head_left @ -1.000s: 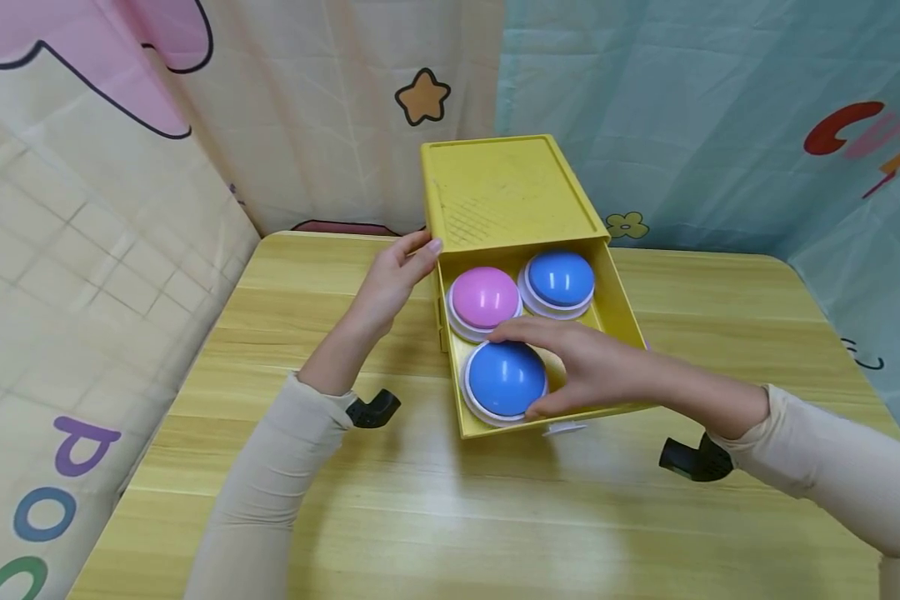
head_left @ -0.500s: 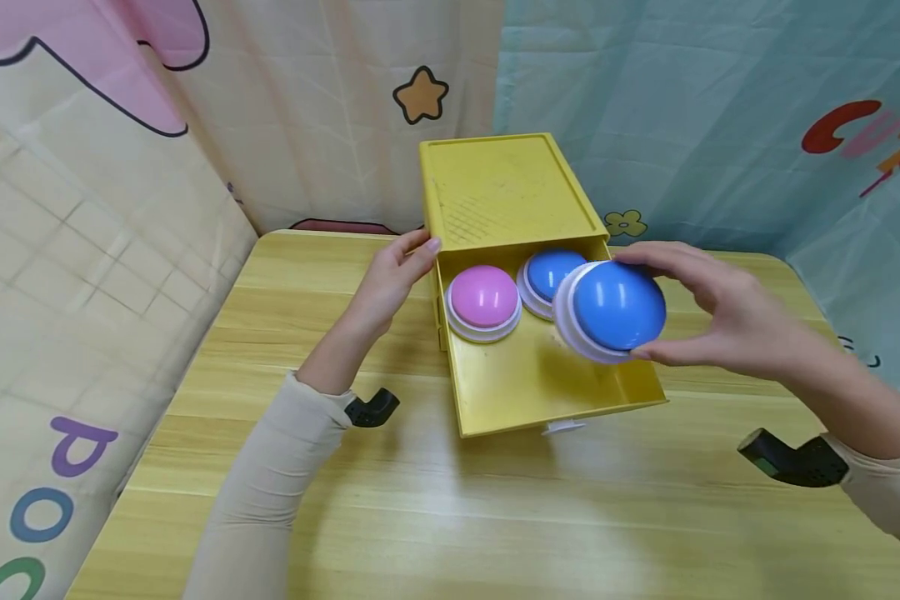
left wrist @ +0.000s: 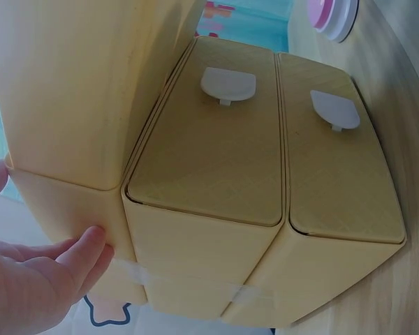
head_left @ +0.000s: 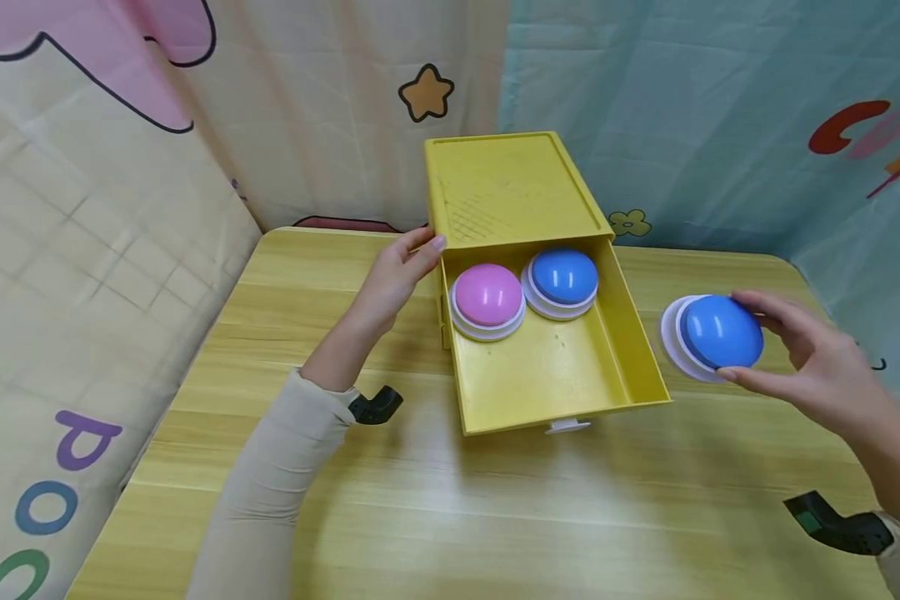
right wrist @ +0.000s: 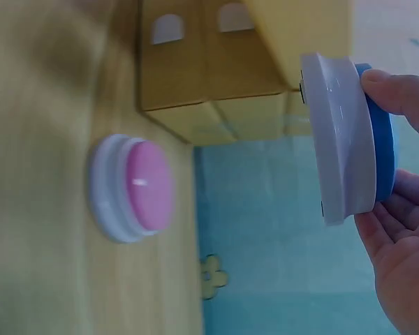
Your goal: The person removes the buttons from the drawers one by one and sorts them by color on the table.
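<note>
A blue dome push button (head_left: 720,332) with a white base is pinched at its sides by my right hand (head_left: 825,367), raised above the table to the right of the yellow drawer cabinet (head_left: 517,187). My left hand (head_left: 393,279) touches the cabinet's left side near the top front corner, fingers fairly straight, as the left wrist view shows. The cabinet's top drawer (head_left: 540,375) is pulled out. Inside it sit a pink push button (head_left: 487,296) and another blue push button (head_left: 564,279). In the right wrist view, another pink button (right wrist: 150,185) lies on the table.
Two lower drawers (left wrist: 216,153) with white handles are closed. The drawer's front half shows bare floor. A wooden table (head_left: 435,517) carries the cabinet, and printed curtains (head_left: 330,108) surround its back and sides.
My right hand has lifted the front blue button out of the drawer and carried it right, past the drawer's side. The left hand stays at the cabinet.
</note>
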The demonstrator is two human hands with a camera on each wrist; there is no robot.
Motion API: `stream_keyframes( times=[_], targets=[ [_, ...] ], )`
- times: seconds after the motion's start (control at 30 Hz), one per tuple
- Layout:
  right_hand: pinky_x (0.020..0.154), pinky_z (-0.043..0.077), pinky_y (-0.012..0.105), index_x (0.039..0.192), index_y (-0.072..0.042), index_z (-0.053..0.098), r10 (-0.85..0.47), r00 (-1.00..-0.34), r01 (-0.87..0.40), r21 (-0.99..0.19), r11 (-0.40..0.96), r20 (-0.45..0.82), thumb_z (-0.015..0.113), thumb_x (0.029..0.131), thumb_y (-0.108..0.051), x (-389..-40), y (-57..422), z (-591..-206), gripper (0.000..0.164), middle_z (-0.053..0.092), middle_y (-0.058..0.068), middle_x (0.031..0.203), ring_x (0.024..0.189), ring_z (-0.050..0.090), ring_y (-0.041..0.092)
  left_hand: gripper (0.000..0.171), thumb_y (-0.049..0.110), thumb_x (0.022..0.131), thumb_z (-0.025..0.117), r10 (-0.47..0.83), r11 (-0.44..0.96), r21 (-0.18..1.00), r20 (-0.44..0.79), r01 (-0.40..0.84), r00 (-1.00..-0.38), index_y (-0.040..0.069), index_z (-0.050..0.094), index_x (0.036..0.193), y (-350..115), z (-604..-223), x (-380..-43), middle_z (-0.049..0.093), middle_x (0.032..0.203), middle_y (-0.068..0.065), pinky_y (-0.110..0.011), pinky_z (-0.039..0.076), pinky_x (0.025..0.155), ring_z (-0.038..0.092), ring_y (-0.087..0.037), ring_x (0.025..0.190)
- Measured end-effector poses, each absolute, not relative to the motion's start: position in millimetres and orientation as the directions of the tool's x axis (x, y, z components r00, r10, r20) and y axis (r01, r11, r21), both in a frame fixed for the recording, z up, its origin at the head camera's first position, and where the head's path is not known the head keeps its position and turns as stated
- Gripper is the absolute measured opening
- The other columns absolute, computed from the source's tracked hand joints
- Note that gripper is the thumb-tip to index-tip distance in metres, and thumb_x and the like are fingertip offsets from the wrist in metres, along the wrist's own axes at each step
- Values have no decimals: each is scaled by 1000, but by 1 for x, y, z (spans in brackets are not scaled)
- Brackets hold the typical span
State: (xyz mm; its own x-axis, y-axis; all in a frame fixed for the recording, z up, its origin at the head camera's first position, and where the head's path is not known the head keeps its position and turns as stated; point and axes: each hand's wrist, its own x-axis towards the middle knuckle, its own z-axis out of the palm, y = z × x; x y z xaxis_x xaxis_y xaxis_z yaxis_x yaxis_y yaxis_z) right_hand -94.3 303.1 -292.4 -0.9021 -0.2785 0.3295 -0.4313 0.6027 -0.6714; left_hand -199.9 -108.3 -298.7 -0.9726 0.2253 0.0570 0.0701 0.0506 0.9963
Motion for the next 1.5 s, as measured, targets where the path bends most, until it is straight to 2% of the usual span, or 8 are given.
stream_keyframes(
  times=[0.27,0.6,0.77,0.87,1.1,1.3,1.33,1.5],
  targets=[
    [78,34,2,136,-4,35,-261,-951,-297,-710,639,163,75,71,-1,-78,309,-357,76,40,1,130,109,34,-10,54,27,93,49,228,43,997,55,66,-972,-2,32,136,-107,-299,-199,40,133,-13,-28,32,99,43,-20,118],
    [86,29,3,128,5,40,-296,-950,-261,-773,578,99,77,69,-5,-65,293,-409,70,42,-7,120,105,38,-9,54,27,94,48,227,42,997,57,68,-972,-2,32,136,-107,-298,-198,40,134,-13,-30,31,100,42,-20,119],
    [86,26,1,124,8,41,-295,-953,-239,-777,583,71,78,68,-7,-61,289,-421,69,44,10,119,105,35,-10,53,27,94,48,222,44,996,62,73,-973,-2,33,136,-107,-299,-199,40,133,-13,-30,31,100,42,-20,119],
    [86,25,1,125,7,40,-301,-951,-240,-769,593,65,79,68,-8,-61,288,-422,71,44,18,120,107,37,-4,53,27,94,48,220,39,996,64,74,-973,-2,33,136,-107,-299,-199,40,133,-13,-30,31,100,42,-20,119],
    [91,29,7,129,7,34,-350,-936,-245,-760,601,25,78,69,-9,-65,291,-419,76,38,20,124,110,39,37,52,26,94,48,216,30,996,70,79,-974,-3,34,135,-107,-299,-198,41,133,-14,-29,32,99,43,-20,119],
    [93,30,12,139,-2,26,-361,-930,-267,-797,542,67,69,76,0,-81,297,-381,76,32,14,135,118,33,4,53,27,94,48,214,46,996,66,77,-975,-2,33,136,-106,-298,-198,41,132,-14,-29,32,99,43,-20,119],
    [89,28,6,139,-3,25,-366,-926,-287,-804,520,93,67,76,4,-85,297,-373,76,33,11,135,116,32,-1,53,27,94,48,214,50,996,64,76,-975,-2,33,136,-106,-298,-198,41,132,-14,-29,32,100,43,-20,119],
    [94,29,11,138,2,26,-419,-873,-394,-867,305,249,58,73,23,-104,292,-331,76,35,4,136,121,33,7,54,28,94,48,220,51,996,60,72,-974,-2,32,136,-107,-298,-199,40,133,-14,-29,31,100,43,-21,119]
  ],
)
